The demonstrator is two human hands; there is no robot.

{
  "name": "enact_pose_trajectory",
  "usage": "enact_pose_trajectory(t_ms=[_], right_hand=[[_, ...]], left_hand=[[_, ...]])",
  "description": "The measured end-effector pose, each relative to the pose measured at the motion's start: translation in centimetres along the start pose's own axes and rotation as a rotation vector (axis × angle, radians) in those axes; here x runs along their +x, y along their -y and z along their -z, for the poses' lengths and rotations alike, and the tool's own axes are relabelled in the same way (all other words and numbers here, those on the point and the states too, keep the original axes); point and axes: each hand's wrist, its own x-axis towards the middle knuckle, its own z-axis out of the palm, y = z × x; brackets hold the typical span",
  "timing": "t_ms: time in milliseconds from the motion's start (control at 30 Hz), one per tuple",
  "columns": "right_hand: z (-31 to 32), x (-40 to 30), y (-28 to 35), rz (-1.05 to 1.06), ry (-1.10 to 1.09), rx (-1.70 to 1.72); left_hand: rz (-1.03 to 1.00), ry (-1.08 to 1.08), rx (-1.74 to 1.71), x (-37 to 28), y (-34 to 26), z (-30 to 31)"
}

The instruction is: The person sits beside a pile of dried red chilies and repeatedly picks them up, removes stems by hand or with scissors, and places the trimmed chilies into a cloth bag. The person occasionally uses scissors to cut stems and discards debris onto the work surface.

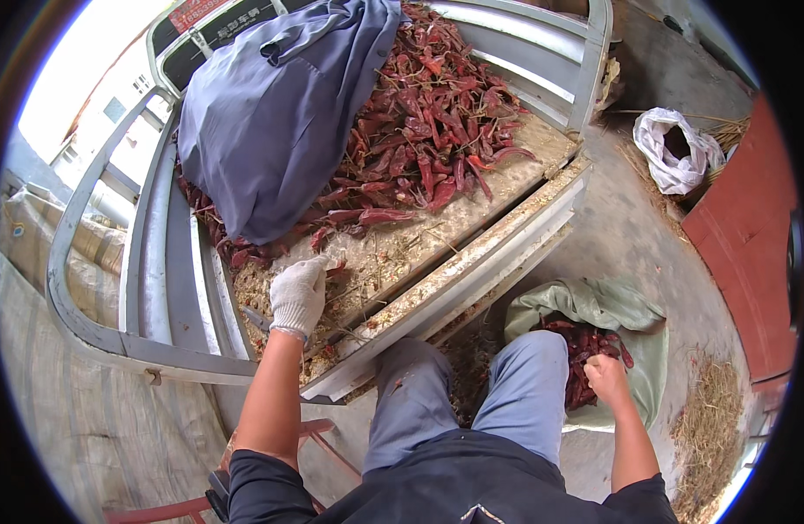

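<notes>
My left hand (300,295), in a white knit glove, is over the near left part of the cargo bed (402,252), closed around what looks like a dried red chili pepper. Beside its wrist lies a dark metal tool (255,319), partly hidden. Dried red chili peppers (435,111) are heaped further back on the bed, partly covered by a blue-grey cloth garment (271,124). My bare right hand (605,376) is at the open mouth of a pale green woven sack (644,367) on the right, over the dark red chilies (582,354) in it. Whether its fingers hold a chili cannot be told.
Metal side rails (156,262) border the bed, and its metal rear edge (454,275) runs just beyond my knees. A white plastic sack (670,150) stands at the upper right, near a red panel (746,242). Straw (710,426) lies on the floor. A red metal frame (317,435) is beside me.
</notes>
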Motion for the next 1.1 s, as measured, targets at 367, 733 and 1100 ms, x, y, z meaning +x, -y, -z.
enact_pose_trajectory(t_ms=[367, 733, 1100], right_hand=[[-2.5, 1.7, 18.9, 0.358, 0.150, 0.201], [-7.3, -0.7, 25.0, 0.576, 0.365, 0.127], [-10.8, 0.2, 36.5, 0.649, 0.552, 0.285]], left_hand=[[-0.005, 0.164, -0.049, -0.3, -1.2, 2.2], [0.184, -0.276, -0.568, -0.1, 0.7, 1.0], [0.689, -0.219, -1.660, -11.0, -2.9, 4.7]])
